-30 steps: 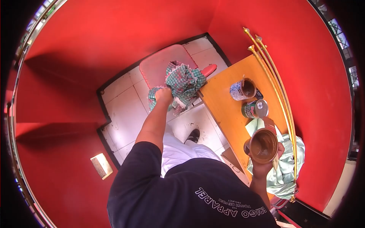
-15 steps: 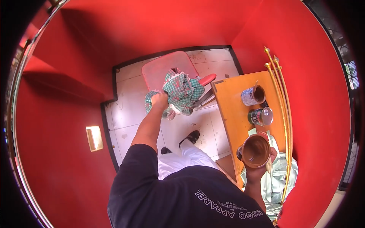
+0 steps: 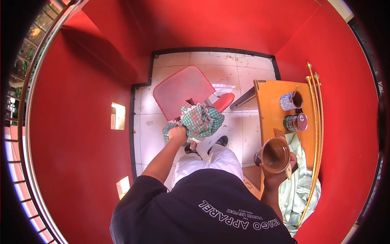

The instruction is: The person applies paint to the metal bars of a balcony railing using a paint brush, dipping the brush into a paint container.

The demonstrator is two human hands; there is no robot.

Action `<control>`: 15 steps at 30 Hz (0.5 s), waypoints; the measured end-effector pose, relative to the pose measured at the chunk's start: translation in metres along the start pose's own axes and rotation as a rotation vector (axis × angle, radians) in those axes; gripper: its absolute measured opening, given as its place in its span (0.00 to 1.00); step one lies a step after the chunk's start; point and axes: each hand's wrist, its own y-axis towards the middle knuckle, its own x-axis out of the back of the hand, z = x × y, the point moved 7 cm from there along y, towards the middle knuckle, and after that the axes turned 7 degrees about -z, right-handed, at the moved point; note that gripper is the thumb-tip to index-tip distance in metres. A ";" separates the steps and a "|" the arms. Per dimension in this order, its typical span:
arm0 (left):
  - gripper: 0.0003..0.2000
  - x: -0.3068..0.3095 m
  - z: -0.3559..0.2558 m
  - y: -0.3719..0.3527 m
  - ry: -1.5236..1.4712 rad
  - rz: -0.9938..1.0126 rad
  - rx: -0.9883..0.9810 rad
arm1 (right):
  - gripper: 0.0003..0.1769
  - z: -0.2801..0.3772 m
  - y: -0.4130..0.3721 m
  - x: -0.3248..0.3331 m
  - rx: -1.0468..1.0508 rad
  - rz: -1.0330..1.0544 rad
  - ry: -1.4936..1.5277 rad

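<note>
My left hand point(image 3: 177, 134) is closed on a bunched green checked cloth point(image 3: 201, 121) with white lace trim and pinkish patches. The cloth lies against the near side of a red chair point(image 3: 183, 90), and whether my fingers also grip the chair under it is hidden. My right hand point(image 3: 276, 177) holds a tin point(image 3: 276, 154) with brown paint inside, its open mouth facing up. A pale brush handle point(image 3: 289, 171) shows beside the tin, at the same hand; its bristles are not visible.
An orange-brown wooden table point(image 3: 269, 118) stands on my right. On it are an opened tin point(image 3: 291, 101), a lidded dark tin point(image 3: 295, 122), pale green fabric point(image 3: 298, 162) and long gold rods point(image 3: 316, 122). Red walls point(image 3: 219, 24) surround the white tiled floor point(image 3: 251, 61).
The chair with the cloth sits nearer my legs and is turned at a different angle, my left hand still on the cloth. My feet and view have shifted; the tin stays in my right hand.
</note>
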 end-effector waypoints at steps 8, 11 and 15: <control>0.12 0.010 0.008 -0.075 -0.323 -0.233 0.173 | 0.50 -0.014 0.020 0.013 0.047 0.033 0.121; 0.08 0.046 -0.005 -0.091 -0.644 -0.420 0.189 | 0.51 -0.016 0.033 0.034 0.111 -0.033 0.059; 0.09 0.114 -0.024 -0.102 -1.088 -0.609 0.194 | 0.51 -0.024 0.050 0.075 0.092 -0.080 0.007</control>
